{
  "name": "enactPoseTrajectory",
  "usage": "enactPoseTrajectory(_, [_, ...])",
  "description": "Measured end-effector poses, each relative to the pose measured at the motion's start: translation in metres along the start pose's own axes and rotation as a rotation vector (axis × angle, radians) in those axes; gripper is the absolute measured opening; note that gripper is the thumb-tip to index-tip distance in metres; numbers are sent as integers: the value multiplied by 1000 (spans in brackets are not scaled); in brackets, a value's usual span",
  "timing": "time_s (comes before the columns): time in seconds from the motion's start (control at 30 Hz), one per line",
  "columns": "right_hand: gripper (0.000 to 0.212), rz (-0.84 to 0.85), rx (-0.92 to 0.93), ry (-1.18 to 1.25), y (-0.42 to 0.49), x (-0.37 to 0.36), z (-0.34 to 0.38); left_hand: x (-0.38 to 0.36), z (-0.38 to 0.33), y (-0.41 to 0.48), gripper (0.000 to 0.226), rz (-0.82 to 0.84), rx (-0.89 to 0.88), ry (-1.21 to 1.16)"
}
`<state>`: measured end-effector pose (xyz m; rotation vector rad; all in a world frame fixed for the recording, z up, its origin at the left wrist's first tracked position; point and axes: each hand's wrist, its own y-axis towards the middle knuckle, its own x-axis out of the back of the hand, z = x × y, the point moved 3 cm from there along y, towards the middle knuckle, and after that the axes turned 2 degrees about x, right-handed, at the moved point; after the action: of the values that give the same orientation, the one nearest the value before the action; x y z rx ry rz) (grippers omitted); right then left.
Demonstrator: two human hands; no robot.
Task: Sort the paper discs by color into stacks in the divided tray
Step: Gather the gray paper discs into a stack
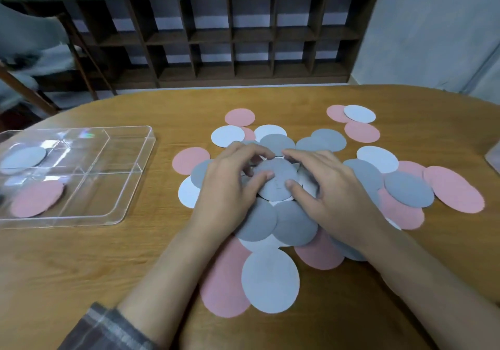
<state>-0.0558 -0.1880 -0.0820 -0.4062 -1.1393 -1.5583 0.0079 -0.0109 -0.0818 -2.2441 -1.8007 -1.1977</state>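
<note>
Pink, white and grey paper discs lie spread and overlapping across the table's middle and right. Both hands meet over the pile's centre on one grey disc [276,180]. My left hand [230,184] pinches its left edge with thumb and fingers. My right hand [322,187] grips its right edge, thumb on top. The clear divided tray [130,176] sits at the left. Its far-left compartment holds a white disc [23,157] and its near-left compartment holds a pink disc [36,198]. The tray's right compartments show no discs.
A large white disc [270,279] over a pink disc [224,276] lies close to me between my forearms. A dark wooden cubby shelf [216,38] stands behind the table. A chair [35,60] is at the far left. A clear object [493,157] touches the right edge.
</note>
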Motion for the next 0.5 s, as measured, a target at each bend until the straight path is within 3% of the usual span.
enactPoseTrajectory(0.13, [40,-42,-11,79,-1,2,-1,1,-6,0,19,-1,46,-207])
enactPoseTrajectory(0.27, [21,-104,-21,133,1,8,-5,1,-11,-2,19,-7,64,-236])
enactPoseTrajectory(0.37, [11,-161,-91,187,0,14,-6,-5,-10,-7,42,93,109,-191])
enactPoseTrajectory(0.5, [14,-197,-205,233,-3,19,-9,-12,-13,-15,65,343,111,-46])
